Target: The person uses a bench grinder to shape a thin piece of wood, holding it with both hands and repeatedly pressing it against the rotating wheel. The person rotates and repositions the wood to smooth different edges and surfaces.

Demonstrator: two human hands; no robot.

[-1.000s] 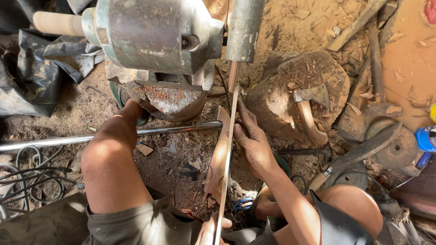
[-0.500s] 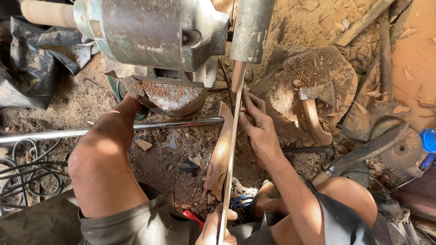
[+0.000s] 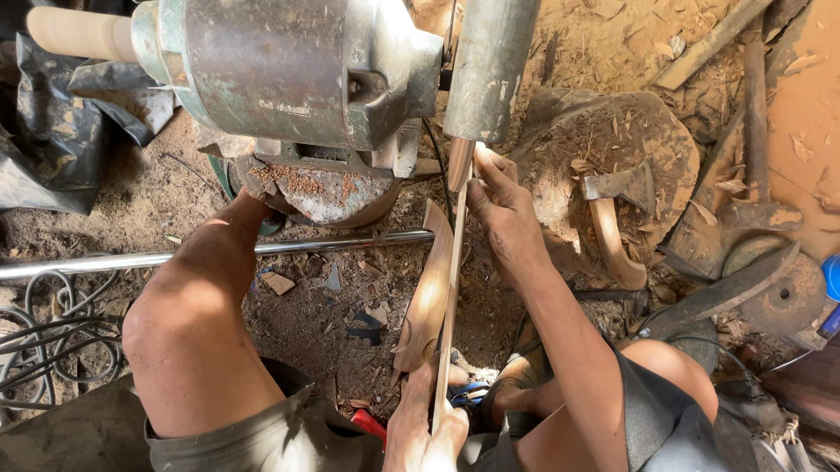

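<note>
Left of the wooden strip [image 3: 449, 295], the motor housing [image 3: 286, 57] is sitting. Left hand [image 3: 423, 447] is gripping the strip's near end, fingers closed. Right hand [image 3: 503, 207] is pinching its far end, beside the metal cylinder [image 3: 492, 58].

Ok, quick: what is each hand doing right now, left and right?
Left hand: closed around the near end of the long thin wooden strip.
Right hand: fingers closed on the same strip just below the grey metal cylinder.

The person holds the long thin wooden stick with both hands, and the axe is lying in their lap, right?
Not quite. The axe rests on the wood stump, not their lap. Left hand and right hand do hold the stick, per the head view.
</note>
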